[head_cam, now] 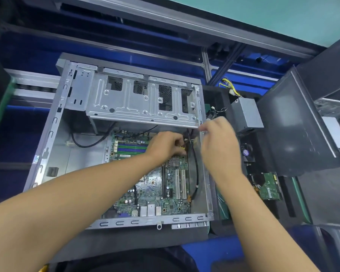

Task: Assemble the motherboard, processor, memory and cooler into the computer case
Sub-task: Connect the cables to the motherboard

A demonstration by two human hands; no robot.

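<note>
An open grey computer case (53, 134) lies on its side before me. The green motherboard (155, 195) sits inside it, with green and blue memory slots (130, 148) at its upper left. My left hand (165, 144) reaches over the board's upper right corner, fingers pinched on a small yellow-tipped connector among black cables (194, 169). My right hand (218, 138) hovers just right of it at the case's right wall, fingertips pinched on a thin cable end. The processor socket is partly hidden under my left forearm.
A silver drive cage (137, 99) fills the top of the case. Right of the case stand a grey power supply (245, 112) with yellow wires, a cooler fan (247, 152), a loose green circuit board (269, 185) and a dark case side panel (298, 130).
</note>
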